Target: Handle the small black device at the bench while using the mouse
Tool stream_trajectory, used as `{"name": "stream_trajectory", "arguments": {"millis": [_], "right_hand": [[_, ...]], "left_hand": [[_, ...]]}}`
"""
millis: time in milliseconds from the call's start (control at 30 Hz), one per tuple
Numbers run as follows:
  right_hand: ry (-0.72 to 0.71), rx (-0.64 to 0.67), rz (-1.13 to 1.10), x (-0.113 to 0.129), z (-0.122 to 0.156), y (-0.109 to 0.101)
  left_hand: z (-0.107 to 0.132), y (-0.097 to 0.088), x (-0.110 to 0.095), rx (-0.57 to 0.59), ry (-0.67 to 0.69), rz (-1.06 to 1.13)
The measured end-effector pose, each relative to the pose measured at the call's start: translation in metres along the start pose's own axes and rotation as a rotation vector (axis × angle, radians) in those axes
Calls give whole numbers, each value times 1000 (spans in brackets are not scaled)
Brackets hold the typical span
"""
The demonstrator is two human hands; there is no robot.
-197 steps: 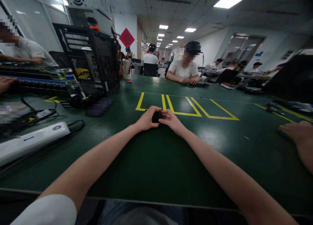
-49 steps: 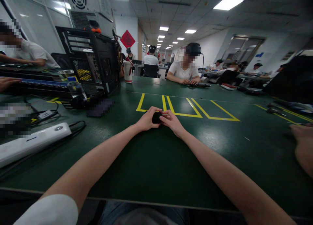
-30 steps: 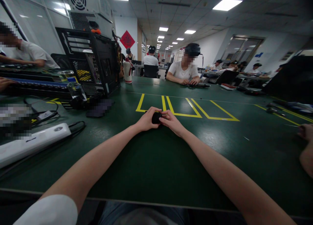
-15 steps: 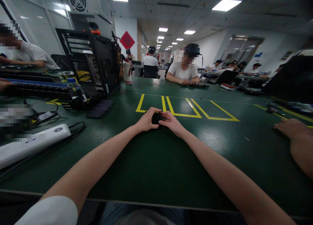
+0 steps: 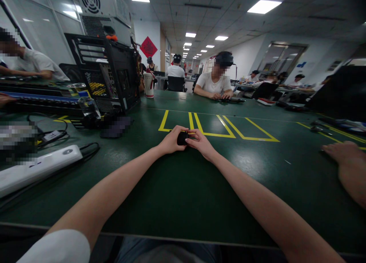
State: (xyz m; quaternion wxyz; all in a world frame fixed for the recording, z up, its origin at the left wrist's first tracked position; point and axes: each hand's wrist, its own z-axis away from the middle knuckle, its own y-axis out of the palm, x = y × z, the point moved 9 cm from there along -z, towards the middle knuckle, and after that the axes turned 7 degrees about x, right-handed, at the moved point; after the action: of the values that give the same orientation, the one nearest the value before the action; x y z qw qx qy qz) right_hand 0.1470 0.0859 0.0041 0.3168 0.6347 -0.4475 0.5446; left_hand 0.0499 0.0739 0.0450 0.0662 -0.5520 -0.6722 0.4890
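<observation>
A small black object (image 5: 182, 138) is held just above or on the green table (image 5: 171, 190), near the yellow tape marks; its kind is too dark to make out. My left hand (image 5: 171, 140) wraps round its left side, thumb below and fingers over the top. On the other side my right hand (image 5: 201, 144) pinches its right edge between thumb and fingertips. Part of the object is hidden behind my fingers.
Yellow tape outlines (image 5: 217, 134) lie beyond my hands. To the left are a white power strip (image 5: 40, 169), a dark flat pouch-like thing (image 5: 116, 127) and an open black computer case (image 5: 105, 72). A paper cup (image 5: 149, 85) stands farther back. Another person's hand (image 5: 340, 152) rests at right.
Both hands stay in nearly the same place. The fingers of my right hand have shifted slightly on the black object's edge.
</observation>
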Motion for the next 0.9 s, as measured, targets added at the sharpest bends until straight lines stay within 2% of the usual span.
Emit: {"name": "stream_trajectory", "arguments": {"millis": [100, 267, 400, 767, 900], "right_hand": [[11, 11, -6, -1, -1, 0], [-65, -13, 35, 5, -2, -2], [-5, -27, 5, 1, -1, -1], [54, -34, -21, -3, -1, -2], [-15, -27, 53, 3, -1, -2]], "left_hand": [[0, 0, 0, -5, 6, -1], [0, 0, 0, -16, 15, -2], [0, 0, 0, -7, 10, -5], [0, 0, 1, 3, -17, 5], [0, 0, 2, -2, -16, 8]]}}
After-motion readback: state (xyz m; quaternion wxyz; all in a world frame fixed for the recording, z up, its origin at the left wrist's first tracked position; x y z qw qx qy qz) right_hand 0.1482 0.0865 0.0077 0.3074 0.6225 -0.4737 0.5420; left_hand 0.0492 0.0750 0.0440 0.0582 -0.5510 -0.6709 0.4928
